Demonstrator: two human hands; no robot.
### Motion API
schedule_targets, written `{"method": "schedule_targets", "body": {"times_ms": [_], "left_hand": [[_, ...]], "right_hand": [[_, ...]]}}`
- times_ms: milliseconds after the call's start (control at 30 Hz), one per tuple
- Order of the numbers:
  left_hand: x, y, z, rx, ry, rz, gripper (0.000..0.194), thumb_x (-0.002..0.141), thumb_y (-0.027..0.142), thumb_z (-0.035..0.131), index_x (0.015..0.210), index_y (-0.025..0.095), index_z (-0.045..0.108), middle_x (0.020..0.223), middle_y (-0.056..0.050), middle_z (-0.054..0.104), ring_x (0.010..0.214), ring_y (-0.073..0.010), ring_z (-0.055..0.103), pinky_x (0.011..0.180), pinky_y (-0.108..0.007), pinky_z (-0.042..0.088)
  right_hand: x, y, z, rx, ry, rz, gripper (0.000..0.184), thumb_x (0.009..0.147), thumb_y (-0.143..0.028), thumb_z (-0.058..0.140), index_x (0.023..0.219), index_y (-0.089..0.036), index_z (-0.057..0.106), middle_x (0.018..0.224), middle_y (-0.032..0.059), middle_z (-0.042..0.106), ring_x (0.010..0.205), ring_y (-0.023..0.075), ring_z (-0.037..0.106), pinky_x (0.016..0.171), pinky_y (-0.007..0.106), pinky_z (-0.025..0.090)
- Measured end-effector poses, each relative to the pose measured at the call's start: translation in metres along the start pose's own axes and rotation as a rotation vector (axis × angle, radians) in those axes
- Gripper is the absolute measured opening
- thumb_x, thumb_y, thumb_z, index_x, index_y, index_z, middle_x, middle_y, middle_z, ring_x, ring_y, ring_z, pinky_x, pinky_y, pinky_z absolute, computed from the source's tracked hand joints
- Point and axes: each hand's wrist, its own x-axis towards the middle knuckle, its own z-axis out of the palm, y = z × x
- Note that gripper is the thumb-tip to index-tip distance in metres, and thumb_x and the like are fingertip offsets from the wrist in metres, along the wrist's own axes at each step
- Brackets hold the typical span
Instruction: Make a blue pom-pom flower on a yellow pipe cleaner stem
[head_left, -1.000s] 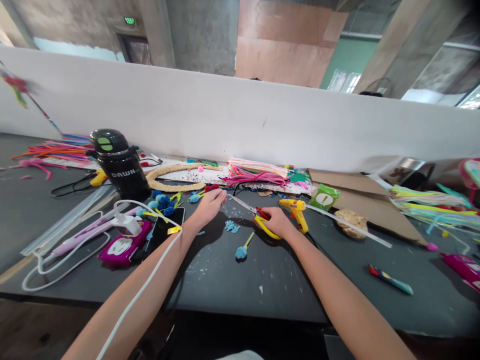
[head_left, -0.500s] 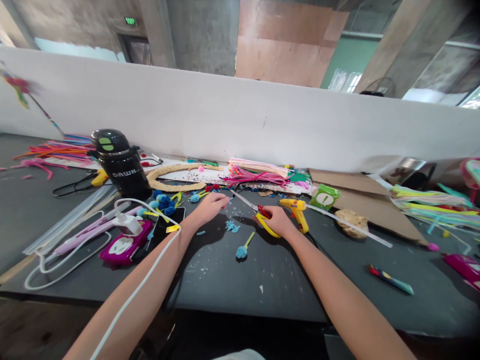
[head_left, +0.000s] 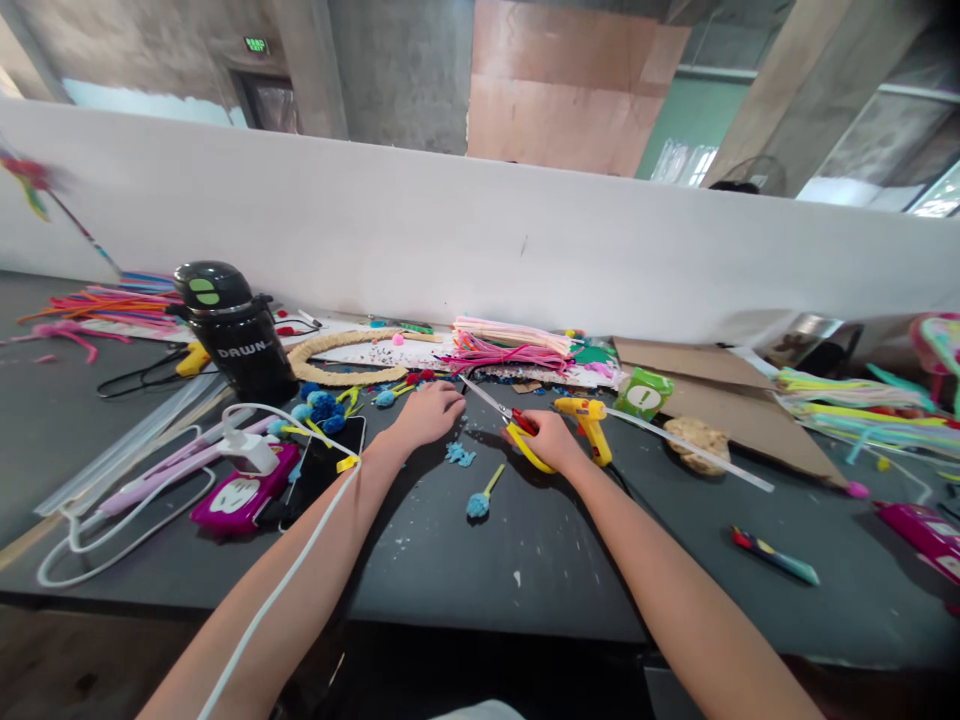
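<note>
My right hand [head_left: 551, 440] is wrapped round the yellow handles of a pair of scissors [head_left: 491, 400]. Their blades point up and left, the tip close to my left hand [head_left: 431, 412]. That hand lies palm down on the dark table, fingers stretched out at the far side of some blue fuzzy scraps [head_left: 459, 454]. Between my forearms rests a blue pompom on a yellow-green stem [head_left: 480, 500]. Several more pompoms [head_left: 324, 408], blue ones among them, lie left of my left hand. Just right of my right hand is a yellow glue gun [head_left: 589, 425].
Bundled pink pipe cleaners [head_left: 514, 345] and a wrapped horseshoe-shaped ring [head_left: 304, 360] lie along the white partition. On the left stand a black bottle [head_left: 240, 340] and a purple power strip [head_left: 244, 490]; a white cable crosses my left forearm. Cardboard [head_left: 735, 410] and a cutter [head_left: 776, 557] are at right.
My left hand has come down onto the table and its fingers have straightened. My right hand keeps the scissors in nearly the same place. The whole view has shifted slightly.
</note>
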Motion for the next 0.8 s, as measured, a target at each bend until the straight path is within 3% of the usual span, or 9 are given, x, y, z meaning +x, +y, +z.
{"method": "schedule_targets", "body": {"times_ms": [233, 367, 467, 567, 700, 800], "left_hand": [[0.001, -0.001, 0.009, -0.034, -0.007, -0.029, 0.039, 0.091, 0.047, 0.044, 0.087, 0.022, 0.074, 0.111, -0.009, 0.071, 0.113, -0.0254, 0.057, 0.102, -0.037, 0.039], [0.001, 0.0, 0.003, -0.07, 0.042, -0.031, 0.036, 0.088, 0.047, 0.049, 0.085, 0.02, 0.073, 0.113, -0.011, 0.07, 0.11, -0.0266, 0.06, 0.1, -0.037, 0.041], [-0.004, 0.001, -0.005, -0.099, 0.117, -0.059, 0.03, 0.084, 0.04, 0.056, 0.095, 0.017, 0.072, 0.114, -0.013, 0.069, 0.107, -0.0277, 0.062, 0.097, -0.037, 0.044], [-0.01, 0.003, -0.014, -0.13, 0.204, -0.118, 0.023, 0.082, 0.032, 0.058, 0.093, 0.017, 0.071, 0.102, -0.011, 0.072, 0.096, -0.0255, 0.065, 0.089, -0.035, 0.047], [-0.016, 0.008, -0.022, -0.174, 0.282, -0.184, 0.018, 0.079, 0.034, 0.06, 0.078, 0.018, 0.068, 0.08, -0.005, 0.072, 0.074, -0.0198, 0.065, 0.072, -0.029, 0.048], [-0.017, 0.012, -0.024, -0.233, 0.308, -0.207, 0.018, 0.078, 0.035, 0.062, 0.074, 0.018, 0.065, 0.075, -0.004, 0.07, 0.07, -0.0173, 0.063, 0.067, -0.027, 0.047]], "right_hand": [[0.0, 0.001, 0.001, -0.002, 0.005, 0.004, 0.037, 0.074, -0.051, 0.064, 0.064, -0.016, 0.061, 0.058, -0.0009, 0.055, 0.057, 0.0129, 0.047, 0.053, 0.023, 0.032], [0.0, 0.001, 0.001, -0.007, 0.005, 0.002, 0.036, 0.074, -0.05, 0.065, 0.065, -0.016, 0.061, 0.058, -0.0012, 0.054, 0.058, 0.0127, 0.047, 0.053, 0.023, 0.031], [0.001, 0.001, 0.002, -0.009, -0.001, 0.003, 0.037, 0.074, -0.051, 0.064, 0.065, -0.015, 0.061, 0.059, -0.0012, 0.054, 0.058, 0.0124, 0.045, 0.054, 0.023, 0.031], [0.0, 0.001, 0.002, -0.012, -0.002, 0.006, 0.036, 0.074, -0.05, 0.064, 0.065, -0.015, 0.061, 0.059, -0.0012, 0.053, 0.057, 0.012, 0.043, 0.053, 0.023, 0.031], [0.0, 0.0, 0.002, -0.024, 0.005, 0.003, 0.034, 0.074, -0.048, 0.064, 0.063, -0.016, 0.059, 0.059, -0.0014, 0.051, 0.057, 0.0118, 0.041, 0.053, 0.024, 0.03], [0.0, -0.001, 0.002, -0.034, 0.012, -0.001, 0.036, 0.073, -0.049, 0.064, 0.06, -0.017, 0.055, 0.057, -0.0019, 0.048, 0.056, 0.0115, 0.039, 0.053, 0.024, 0.028]]}}
